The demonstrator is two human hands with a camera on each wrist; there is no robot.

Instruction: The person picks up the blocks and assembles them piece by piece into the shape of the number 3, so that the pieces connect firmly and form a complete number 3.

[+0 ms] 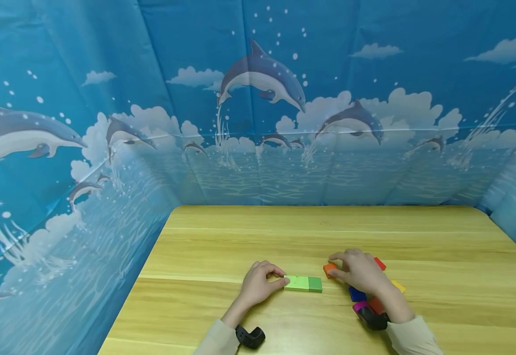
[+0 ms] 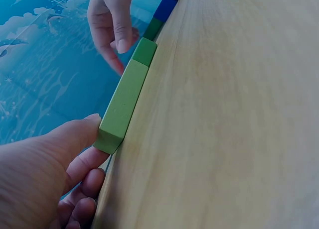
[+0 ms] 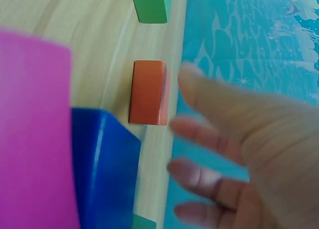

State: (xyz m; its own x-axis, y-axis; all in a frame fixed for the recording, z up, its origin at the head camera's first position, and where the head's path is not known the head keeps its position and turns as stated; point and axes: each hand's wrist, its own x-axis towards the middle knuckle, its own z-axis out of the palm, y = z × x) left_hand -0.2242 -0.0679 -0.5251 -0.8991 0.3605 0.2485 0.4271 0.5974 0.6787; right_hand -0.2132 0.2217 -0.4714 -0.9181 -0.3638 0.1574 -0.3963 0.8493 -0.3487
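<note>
Left hand (image 1: 259, 285): my thumb and forefinger pinch one end of the light green block (image 1: 297, 283).
Green block (image 1: 315, 284): touching the light green one's other end, between my hands.
Right hand (image 1: 363, 271): apart from my left, thumb and fingers parted.
Orange block (image 1: 329, 270): just beside my right fingertips.
Blue block (image 1: 357, 294), magenta block (image 1: 358, 306): nearer me than my right fingers.

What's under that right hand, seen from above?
Peeking out around the right hand are an orange block, a dark blue block and a red block. The right wrist view shows a corner of a green block. Whatever else the hand covers from above cannot be seen.
</note>
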